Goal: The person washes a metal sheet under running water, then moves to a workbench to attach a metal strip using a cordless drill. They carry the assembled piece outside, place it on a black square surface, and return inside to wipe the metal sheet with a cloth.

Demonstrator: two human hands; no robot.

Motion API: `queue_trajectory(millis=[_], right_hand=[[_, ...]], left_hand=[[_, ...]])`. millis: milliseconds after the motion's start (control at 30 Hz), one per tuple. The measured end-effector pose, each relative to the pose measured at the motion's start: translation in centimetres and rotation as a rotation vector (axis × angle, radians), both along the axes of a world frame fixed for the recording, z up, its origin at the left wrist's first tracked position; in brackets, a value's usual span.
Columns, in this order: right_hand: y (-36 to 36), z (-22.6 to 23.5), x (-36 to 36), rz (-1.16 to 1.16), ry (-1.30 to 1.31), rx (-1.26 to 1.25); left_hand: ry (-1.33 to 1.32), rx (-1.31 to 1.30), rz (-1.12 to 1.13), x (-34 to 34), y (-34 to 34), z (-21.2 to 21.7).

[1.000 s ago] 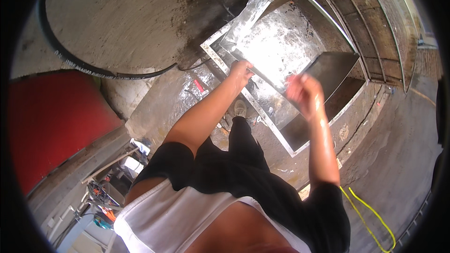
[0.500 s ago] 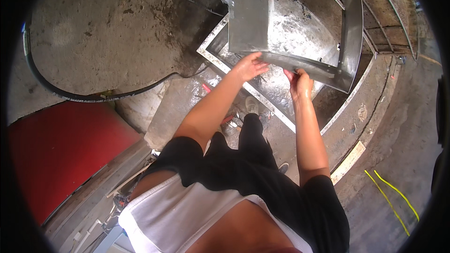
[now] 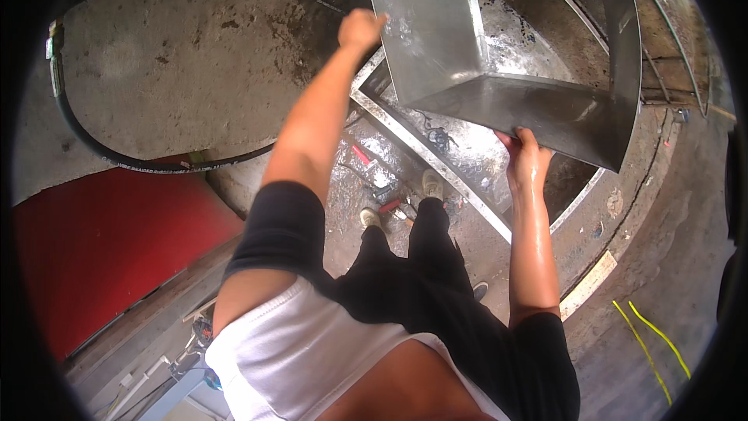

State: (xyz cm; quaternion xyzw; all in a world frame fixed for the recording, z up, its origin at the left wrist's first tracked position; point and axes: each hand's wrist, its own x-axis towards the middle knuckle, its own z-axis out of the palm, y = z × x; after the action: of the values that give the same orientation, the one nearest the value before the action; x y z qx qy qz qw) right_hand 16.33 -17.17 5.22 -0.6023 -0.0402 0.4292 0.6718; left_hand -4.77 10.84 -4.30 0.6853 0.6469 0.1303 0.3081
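A grey bent sheet-metal piece (image 3: 514, 105) with upright panels at both ends is held tilted above a metal-framed trough (image 3: 436, 152). My left hand (image 3: 361, 30) is closed at the outer edge of its left panel, with the fingertips partly hidden. Along the lower edge of the middle panel, my right hand (image 3: 527, 154) grips the metal with its thumb on the near face. That right forearm looks wet. Below the piece, the trough's bottom (image 3: 492, 168) shines as if wet.
A black hose (image 3: 148, 164) curves over the concrete at left, above a red sheet (image 3: 132, 249). Red-handled tools (image 3: 391, 206) lie by my shoes. A rusty metal grid (image 3: 662, 70) stands at far right. Yellow strips (image 3: 654, 335) lie on the floor at lower right.
My left hand has moved from the middle panel's near edge up and left to the left panel's edge. The sheet-metal piece has tilted, showing more of its inner face. My right hand keeps its grip.
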Motion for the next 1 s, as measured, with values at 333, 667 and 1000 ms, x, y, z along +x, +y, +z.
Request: queue_trajectory(millis=[333, 667, 1000], right_hand=[[-1.0, 0.5, 1.5, -0.058, -0.036, 0.052], [-3.7, -0.1, 0.8, -0.075, -0.072, 0.062], [-2.1, -8.7, 2.1, -0.072, 0.233, 0.247]], left_hand=[[-0.583, -0.68, 0.005, 2.7, -13.9, -4.6], [-0.707, -0.161, 0.289, 2.7, 0.3, 1.6], [-1.053, -0.217, 0.033, 2.1, -2.6, 7.0]])
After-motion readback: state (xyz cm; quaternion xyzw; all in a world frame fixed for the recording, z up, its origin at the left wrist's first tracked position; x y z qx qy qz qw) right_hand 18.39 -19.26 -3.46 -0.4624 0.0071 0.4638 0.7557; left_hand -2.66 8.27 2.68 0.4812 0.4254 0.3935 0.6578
